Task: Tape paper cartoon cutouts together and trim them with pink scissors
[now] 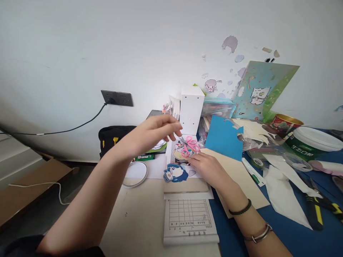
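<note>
My left hand (163,127) is raised above the sheets, fingers loosely bent and apart, with nothing visible in them. Just below its fingertips are scissors (190,143) with pink handles, lying over paper cartoon cutouts. My right hand (207,167) reaches in from the right, its fingertips closed at the cutouts by the lower pink handle; what they hold is hidden. A round yellowish cutout (177,153) lies left of the scissors. Nearer to me is a blue-haired character cutout (179,173) on a beige board (184,186). Below that sits a printed form pad (189,217).
A white box (191,110) stands against the wall. Rightward are blue cardboard (222,137), a cream board (235,178), a utility knife (254,172), white paper scraps (285,192), a white-lidded tub (316,139) and black-yellow pliers (313,212). A round hoop (146,175) lies left.
</note>
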Motion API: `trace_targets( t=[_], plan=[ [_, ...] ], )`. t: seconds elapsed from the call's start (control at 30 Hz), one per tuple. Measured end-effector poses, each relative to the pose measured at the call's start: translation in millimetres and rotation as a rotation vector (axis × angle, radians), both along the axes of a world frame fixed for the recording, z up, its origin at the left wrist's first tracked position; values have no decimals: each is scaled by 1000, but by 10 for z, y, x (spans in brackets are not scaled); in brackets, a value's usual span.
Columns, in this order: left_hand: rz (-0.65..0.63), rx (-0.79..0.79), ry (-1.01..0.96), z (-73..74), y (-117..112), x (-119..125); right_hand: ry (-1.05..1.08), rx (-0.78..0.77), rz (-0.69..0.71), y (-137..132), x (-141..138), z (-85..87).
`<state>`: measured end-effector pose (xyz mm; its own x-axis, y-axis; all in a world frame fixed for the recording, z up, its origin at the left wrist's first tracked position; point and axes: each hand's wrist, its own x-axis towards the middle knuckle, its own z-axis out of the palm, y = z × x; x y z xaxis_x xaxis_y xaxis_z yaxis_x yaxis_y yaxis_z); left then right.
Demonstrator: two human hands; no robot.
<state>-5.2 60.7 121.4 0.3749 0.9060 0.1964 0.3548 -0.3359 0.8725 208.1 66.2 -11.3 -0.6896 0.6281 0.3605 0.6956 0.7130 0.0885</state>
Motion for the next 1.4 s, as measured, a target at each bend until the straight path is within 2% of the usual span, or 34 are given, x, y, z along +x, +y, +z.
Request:
trace_targets(
  t=[0.17,0.4,0.53,0.63,0.73,0.93,1.03,1.1,1.23,1.4],
  plan=[
    [-166,-9,219,-74,-78,-18,-40,26,32,22,-61,13],
    [-34,-54,202,-133,-87,-18,-1,22,-12,41,-112,-57],
    [-26,-123,143,-134,-74,-30,90,-33,-39,53,-117,-83],
    [-54,-160,82,-146,-67,-46,209,-109,-57,59,-107,-86],
    [-47,-125,112,-158,-53,-53,383,-213,-80,51,-80,-78],
    [-167,61,486,-231,30,15,757,-456,-110,1,-84,-70],
    [-180,89,550,-295,66,72,887,-540,-116,-28,-119,-64],
    [-204,55,536,-334,84,99,952,-559,-115,-45,-135,-50],
    [-264,-60,462,-397,130,129,1035,-496,-116,-66,-139,-9],
    [-261,-174,321,-472,183,196,1037,-214,-140,-85,-127,33]
  ],
)
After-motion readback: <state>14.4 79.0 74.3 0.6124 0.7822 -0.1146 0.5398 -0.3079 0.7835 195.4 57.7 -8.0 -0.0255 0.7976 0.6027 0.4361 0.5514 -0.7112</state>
